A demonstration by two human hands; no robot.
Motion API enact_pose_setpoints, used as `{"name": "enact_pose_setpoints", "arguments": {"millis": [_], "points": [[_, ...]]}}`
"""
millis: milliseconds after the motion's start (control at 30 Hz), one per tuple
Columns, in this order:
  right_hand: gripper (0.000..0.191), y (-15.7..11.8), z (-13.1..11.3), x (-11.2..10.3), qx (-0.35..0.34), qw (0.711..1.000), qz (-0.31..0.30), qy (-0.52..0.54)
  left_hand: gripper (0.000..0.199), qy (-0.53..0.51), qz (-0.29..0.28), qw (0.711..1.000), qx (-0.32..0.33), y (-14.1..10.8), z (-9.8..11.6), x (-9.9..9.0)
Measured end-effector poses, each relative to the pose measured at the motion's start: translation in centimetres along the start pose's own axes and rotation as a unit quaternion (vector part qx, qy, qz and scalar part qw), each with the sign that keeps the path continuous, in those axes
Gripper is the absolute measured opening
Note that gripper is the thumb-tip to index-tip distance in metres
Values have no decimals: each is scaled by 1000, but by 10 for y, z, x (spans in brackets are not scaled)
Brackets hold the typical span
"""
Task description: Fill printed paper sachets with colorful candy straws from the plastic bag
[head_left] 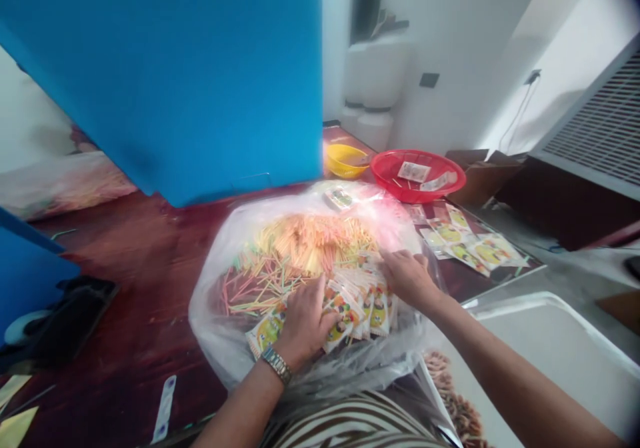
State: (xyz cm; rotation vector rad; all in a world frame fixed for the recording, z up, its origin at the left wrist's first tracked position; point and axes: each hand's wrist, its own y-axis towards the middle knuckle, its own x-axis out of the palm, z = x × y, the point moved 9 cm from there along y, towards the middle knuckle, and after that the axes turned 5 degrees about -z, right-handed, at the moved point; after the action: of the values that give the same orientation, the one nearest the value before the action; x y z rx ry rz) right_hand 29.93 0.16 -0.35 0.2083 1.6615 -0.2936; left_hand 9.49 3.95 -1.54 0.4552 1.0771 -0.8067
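Left hand [304, 323], metal watch [277, 364] at its wrist: fingers together, thumb apart, laid on printed packets [353, 305] in an open clear plastic bag [215, 308] on the dark red table [145, 255], beside loose coloured sticks [300, 245]. Right hand [411, 278]: fingers curled at the packets' far right end, grip unclear. Beyond the bag: red basket [419, 195], yellow basket [345, 161].

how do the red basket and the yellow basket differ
The red basket looks larger than the yellow basket. The red basket stands nearer the loose packets, while the yellow basket is closer to the blue panel. Both are round, open-topped and upright.
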Motion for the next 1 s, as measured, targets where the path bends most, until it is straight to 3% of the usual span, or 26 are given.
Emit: {"name": "enact_pose_setpoints", "arguments": {"millis": [100,233,367,467,633,767,867,933,1000], "points": [[33,0,-4,-4,-24,999,36,32,70,-4,-4,1000,3,5,-2,3],[40,2,-7,5,-37,998,34,46,76,-39,11,998,53,8,9,9],[30,-10,-14,-1,-81,987,86,109,80,-110,34,988,103,6,17,17],[30,-32,-20,-15,-145,959,136,202,88,-160,23,983,84,10,12,19],[44,-60,-21,-18,-204,898,130,368,103,-168,-55,984,30,24,6,15],[65,-60,-14,-3,-141,898,158,385,100,-187,-64,980,16,29,9,13],[65,-49,-14,14,-76,905,112,404,92,-212,-46,976,22,25,15,17],[61,-48,-19,11,-68,894,105,431,87,-233,-11,972,29,20,18,16],[59,-54,-22,-4,-75,874,144,458,83,-262,36,964,42,14,20,11]]}}
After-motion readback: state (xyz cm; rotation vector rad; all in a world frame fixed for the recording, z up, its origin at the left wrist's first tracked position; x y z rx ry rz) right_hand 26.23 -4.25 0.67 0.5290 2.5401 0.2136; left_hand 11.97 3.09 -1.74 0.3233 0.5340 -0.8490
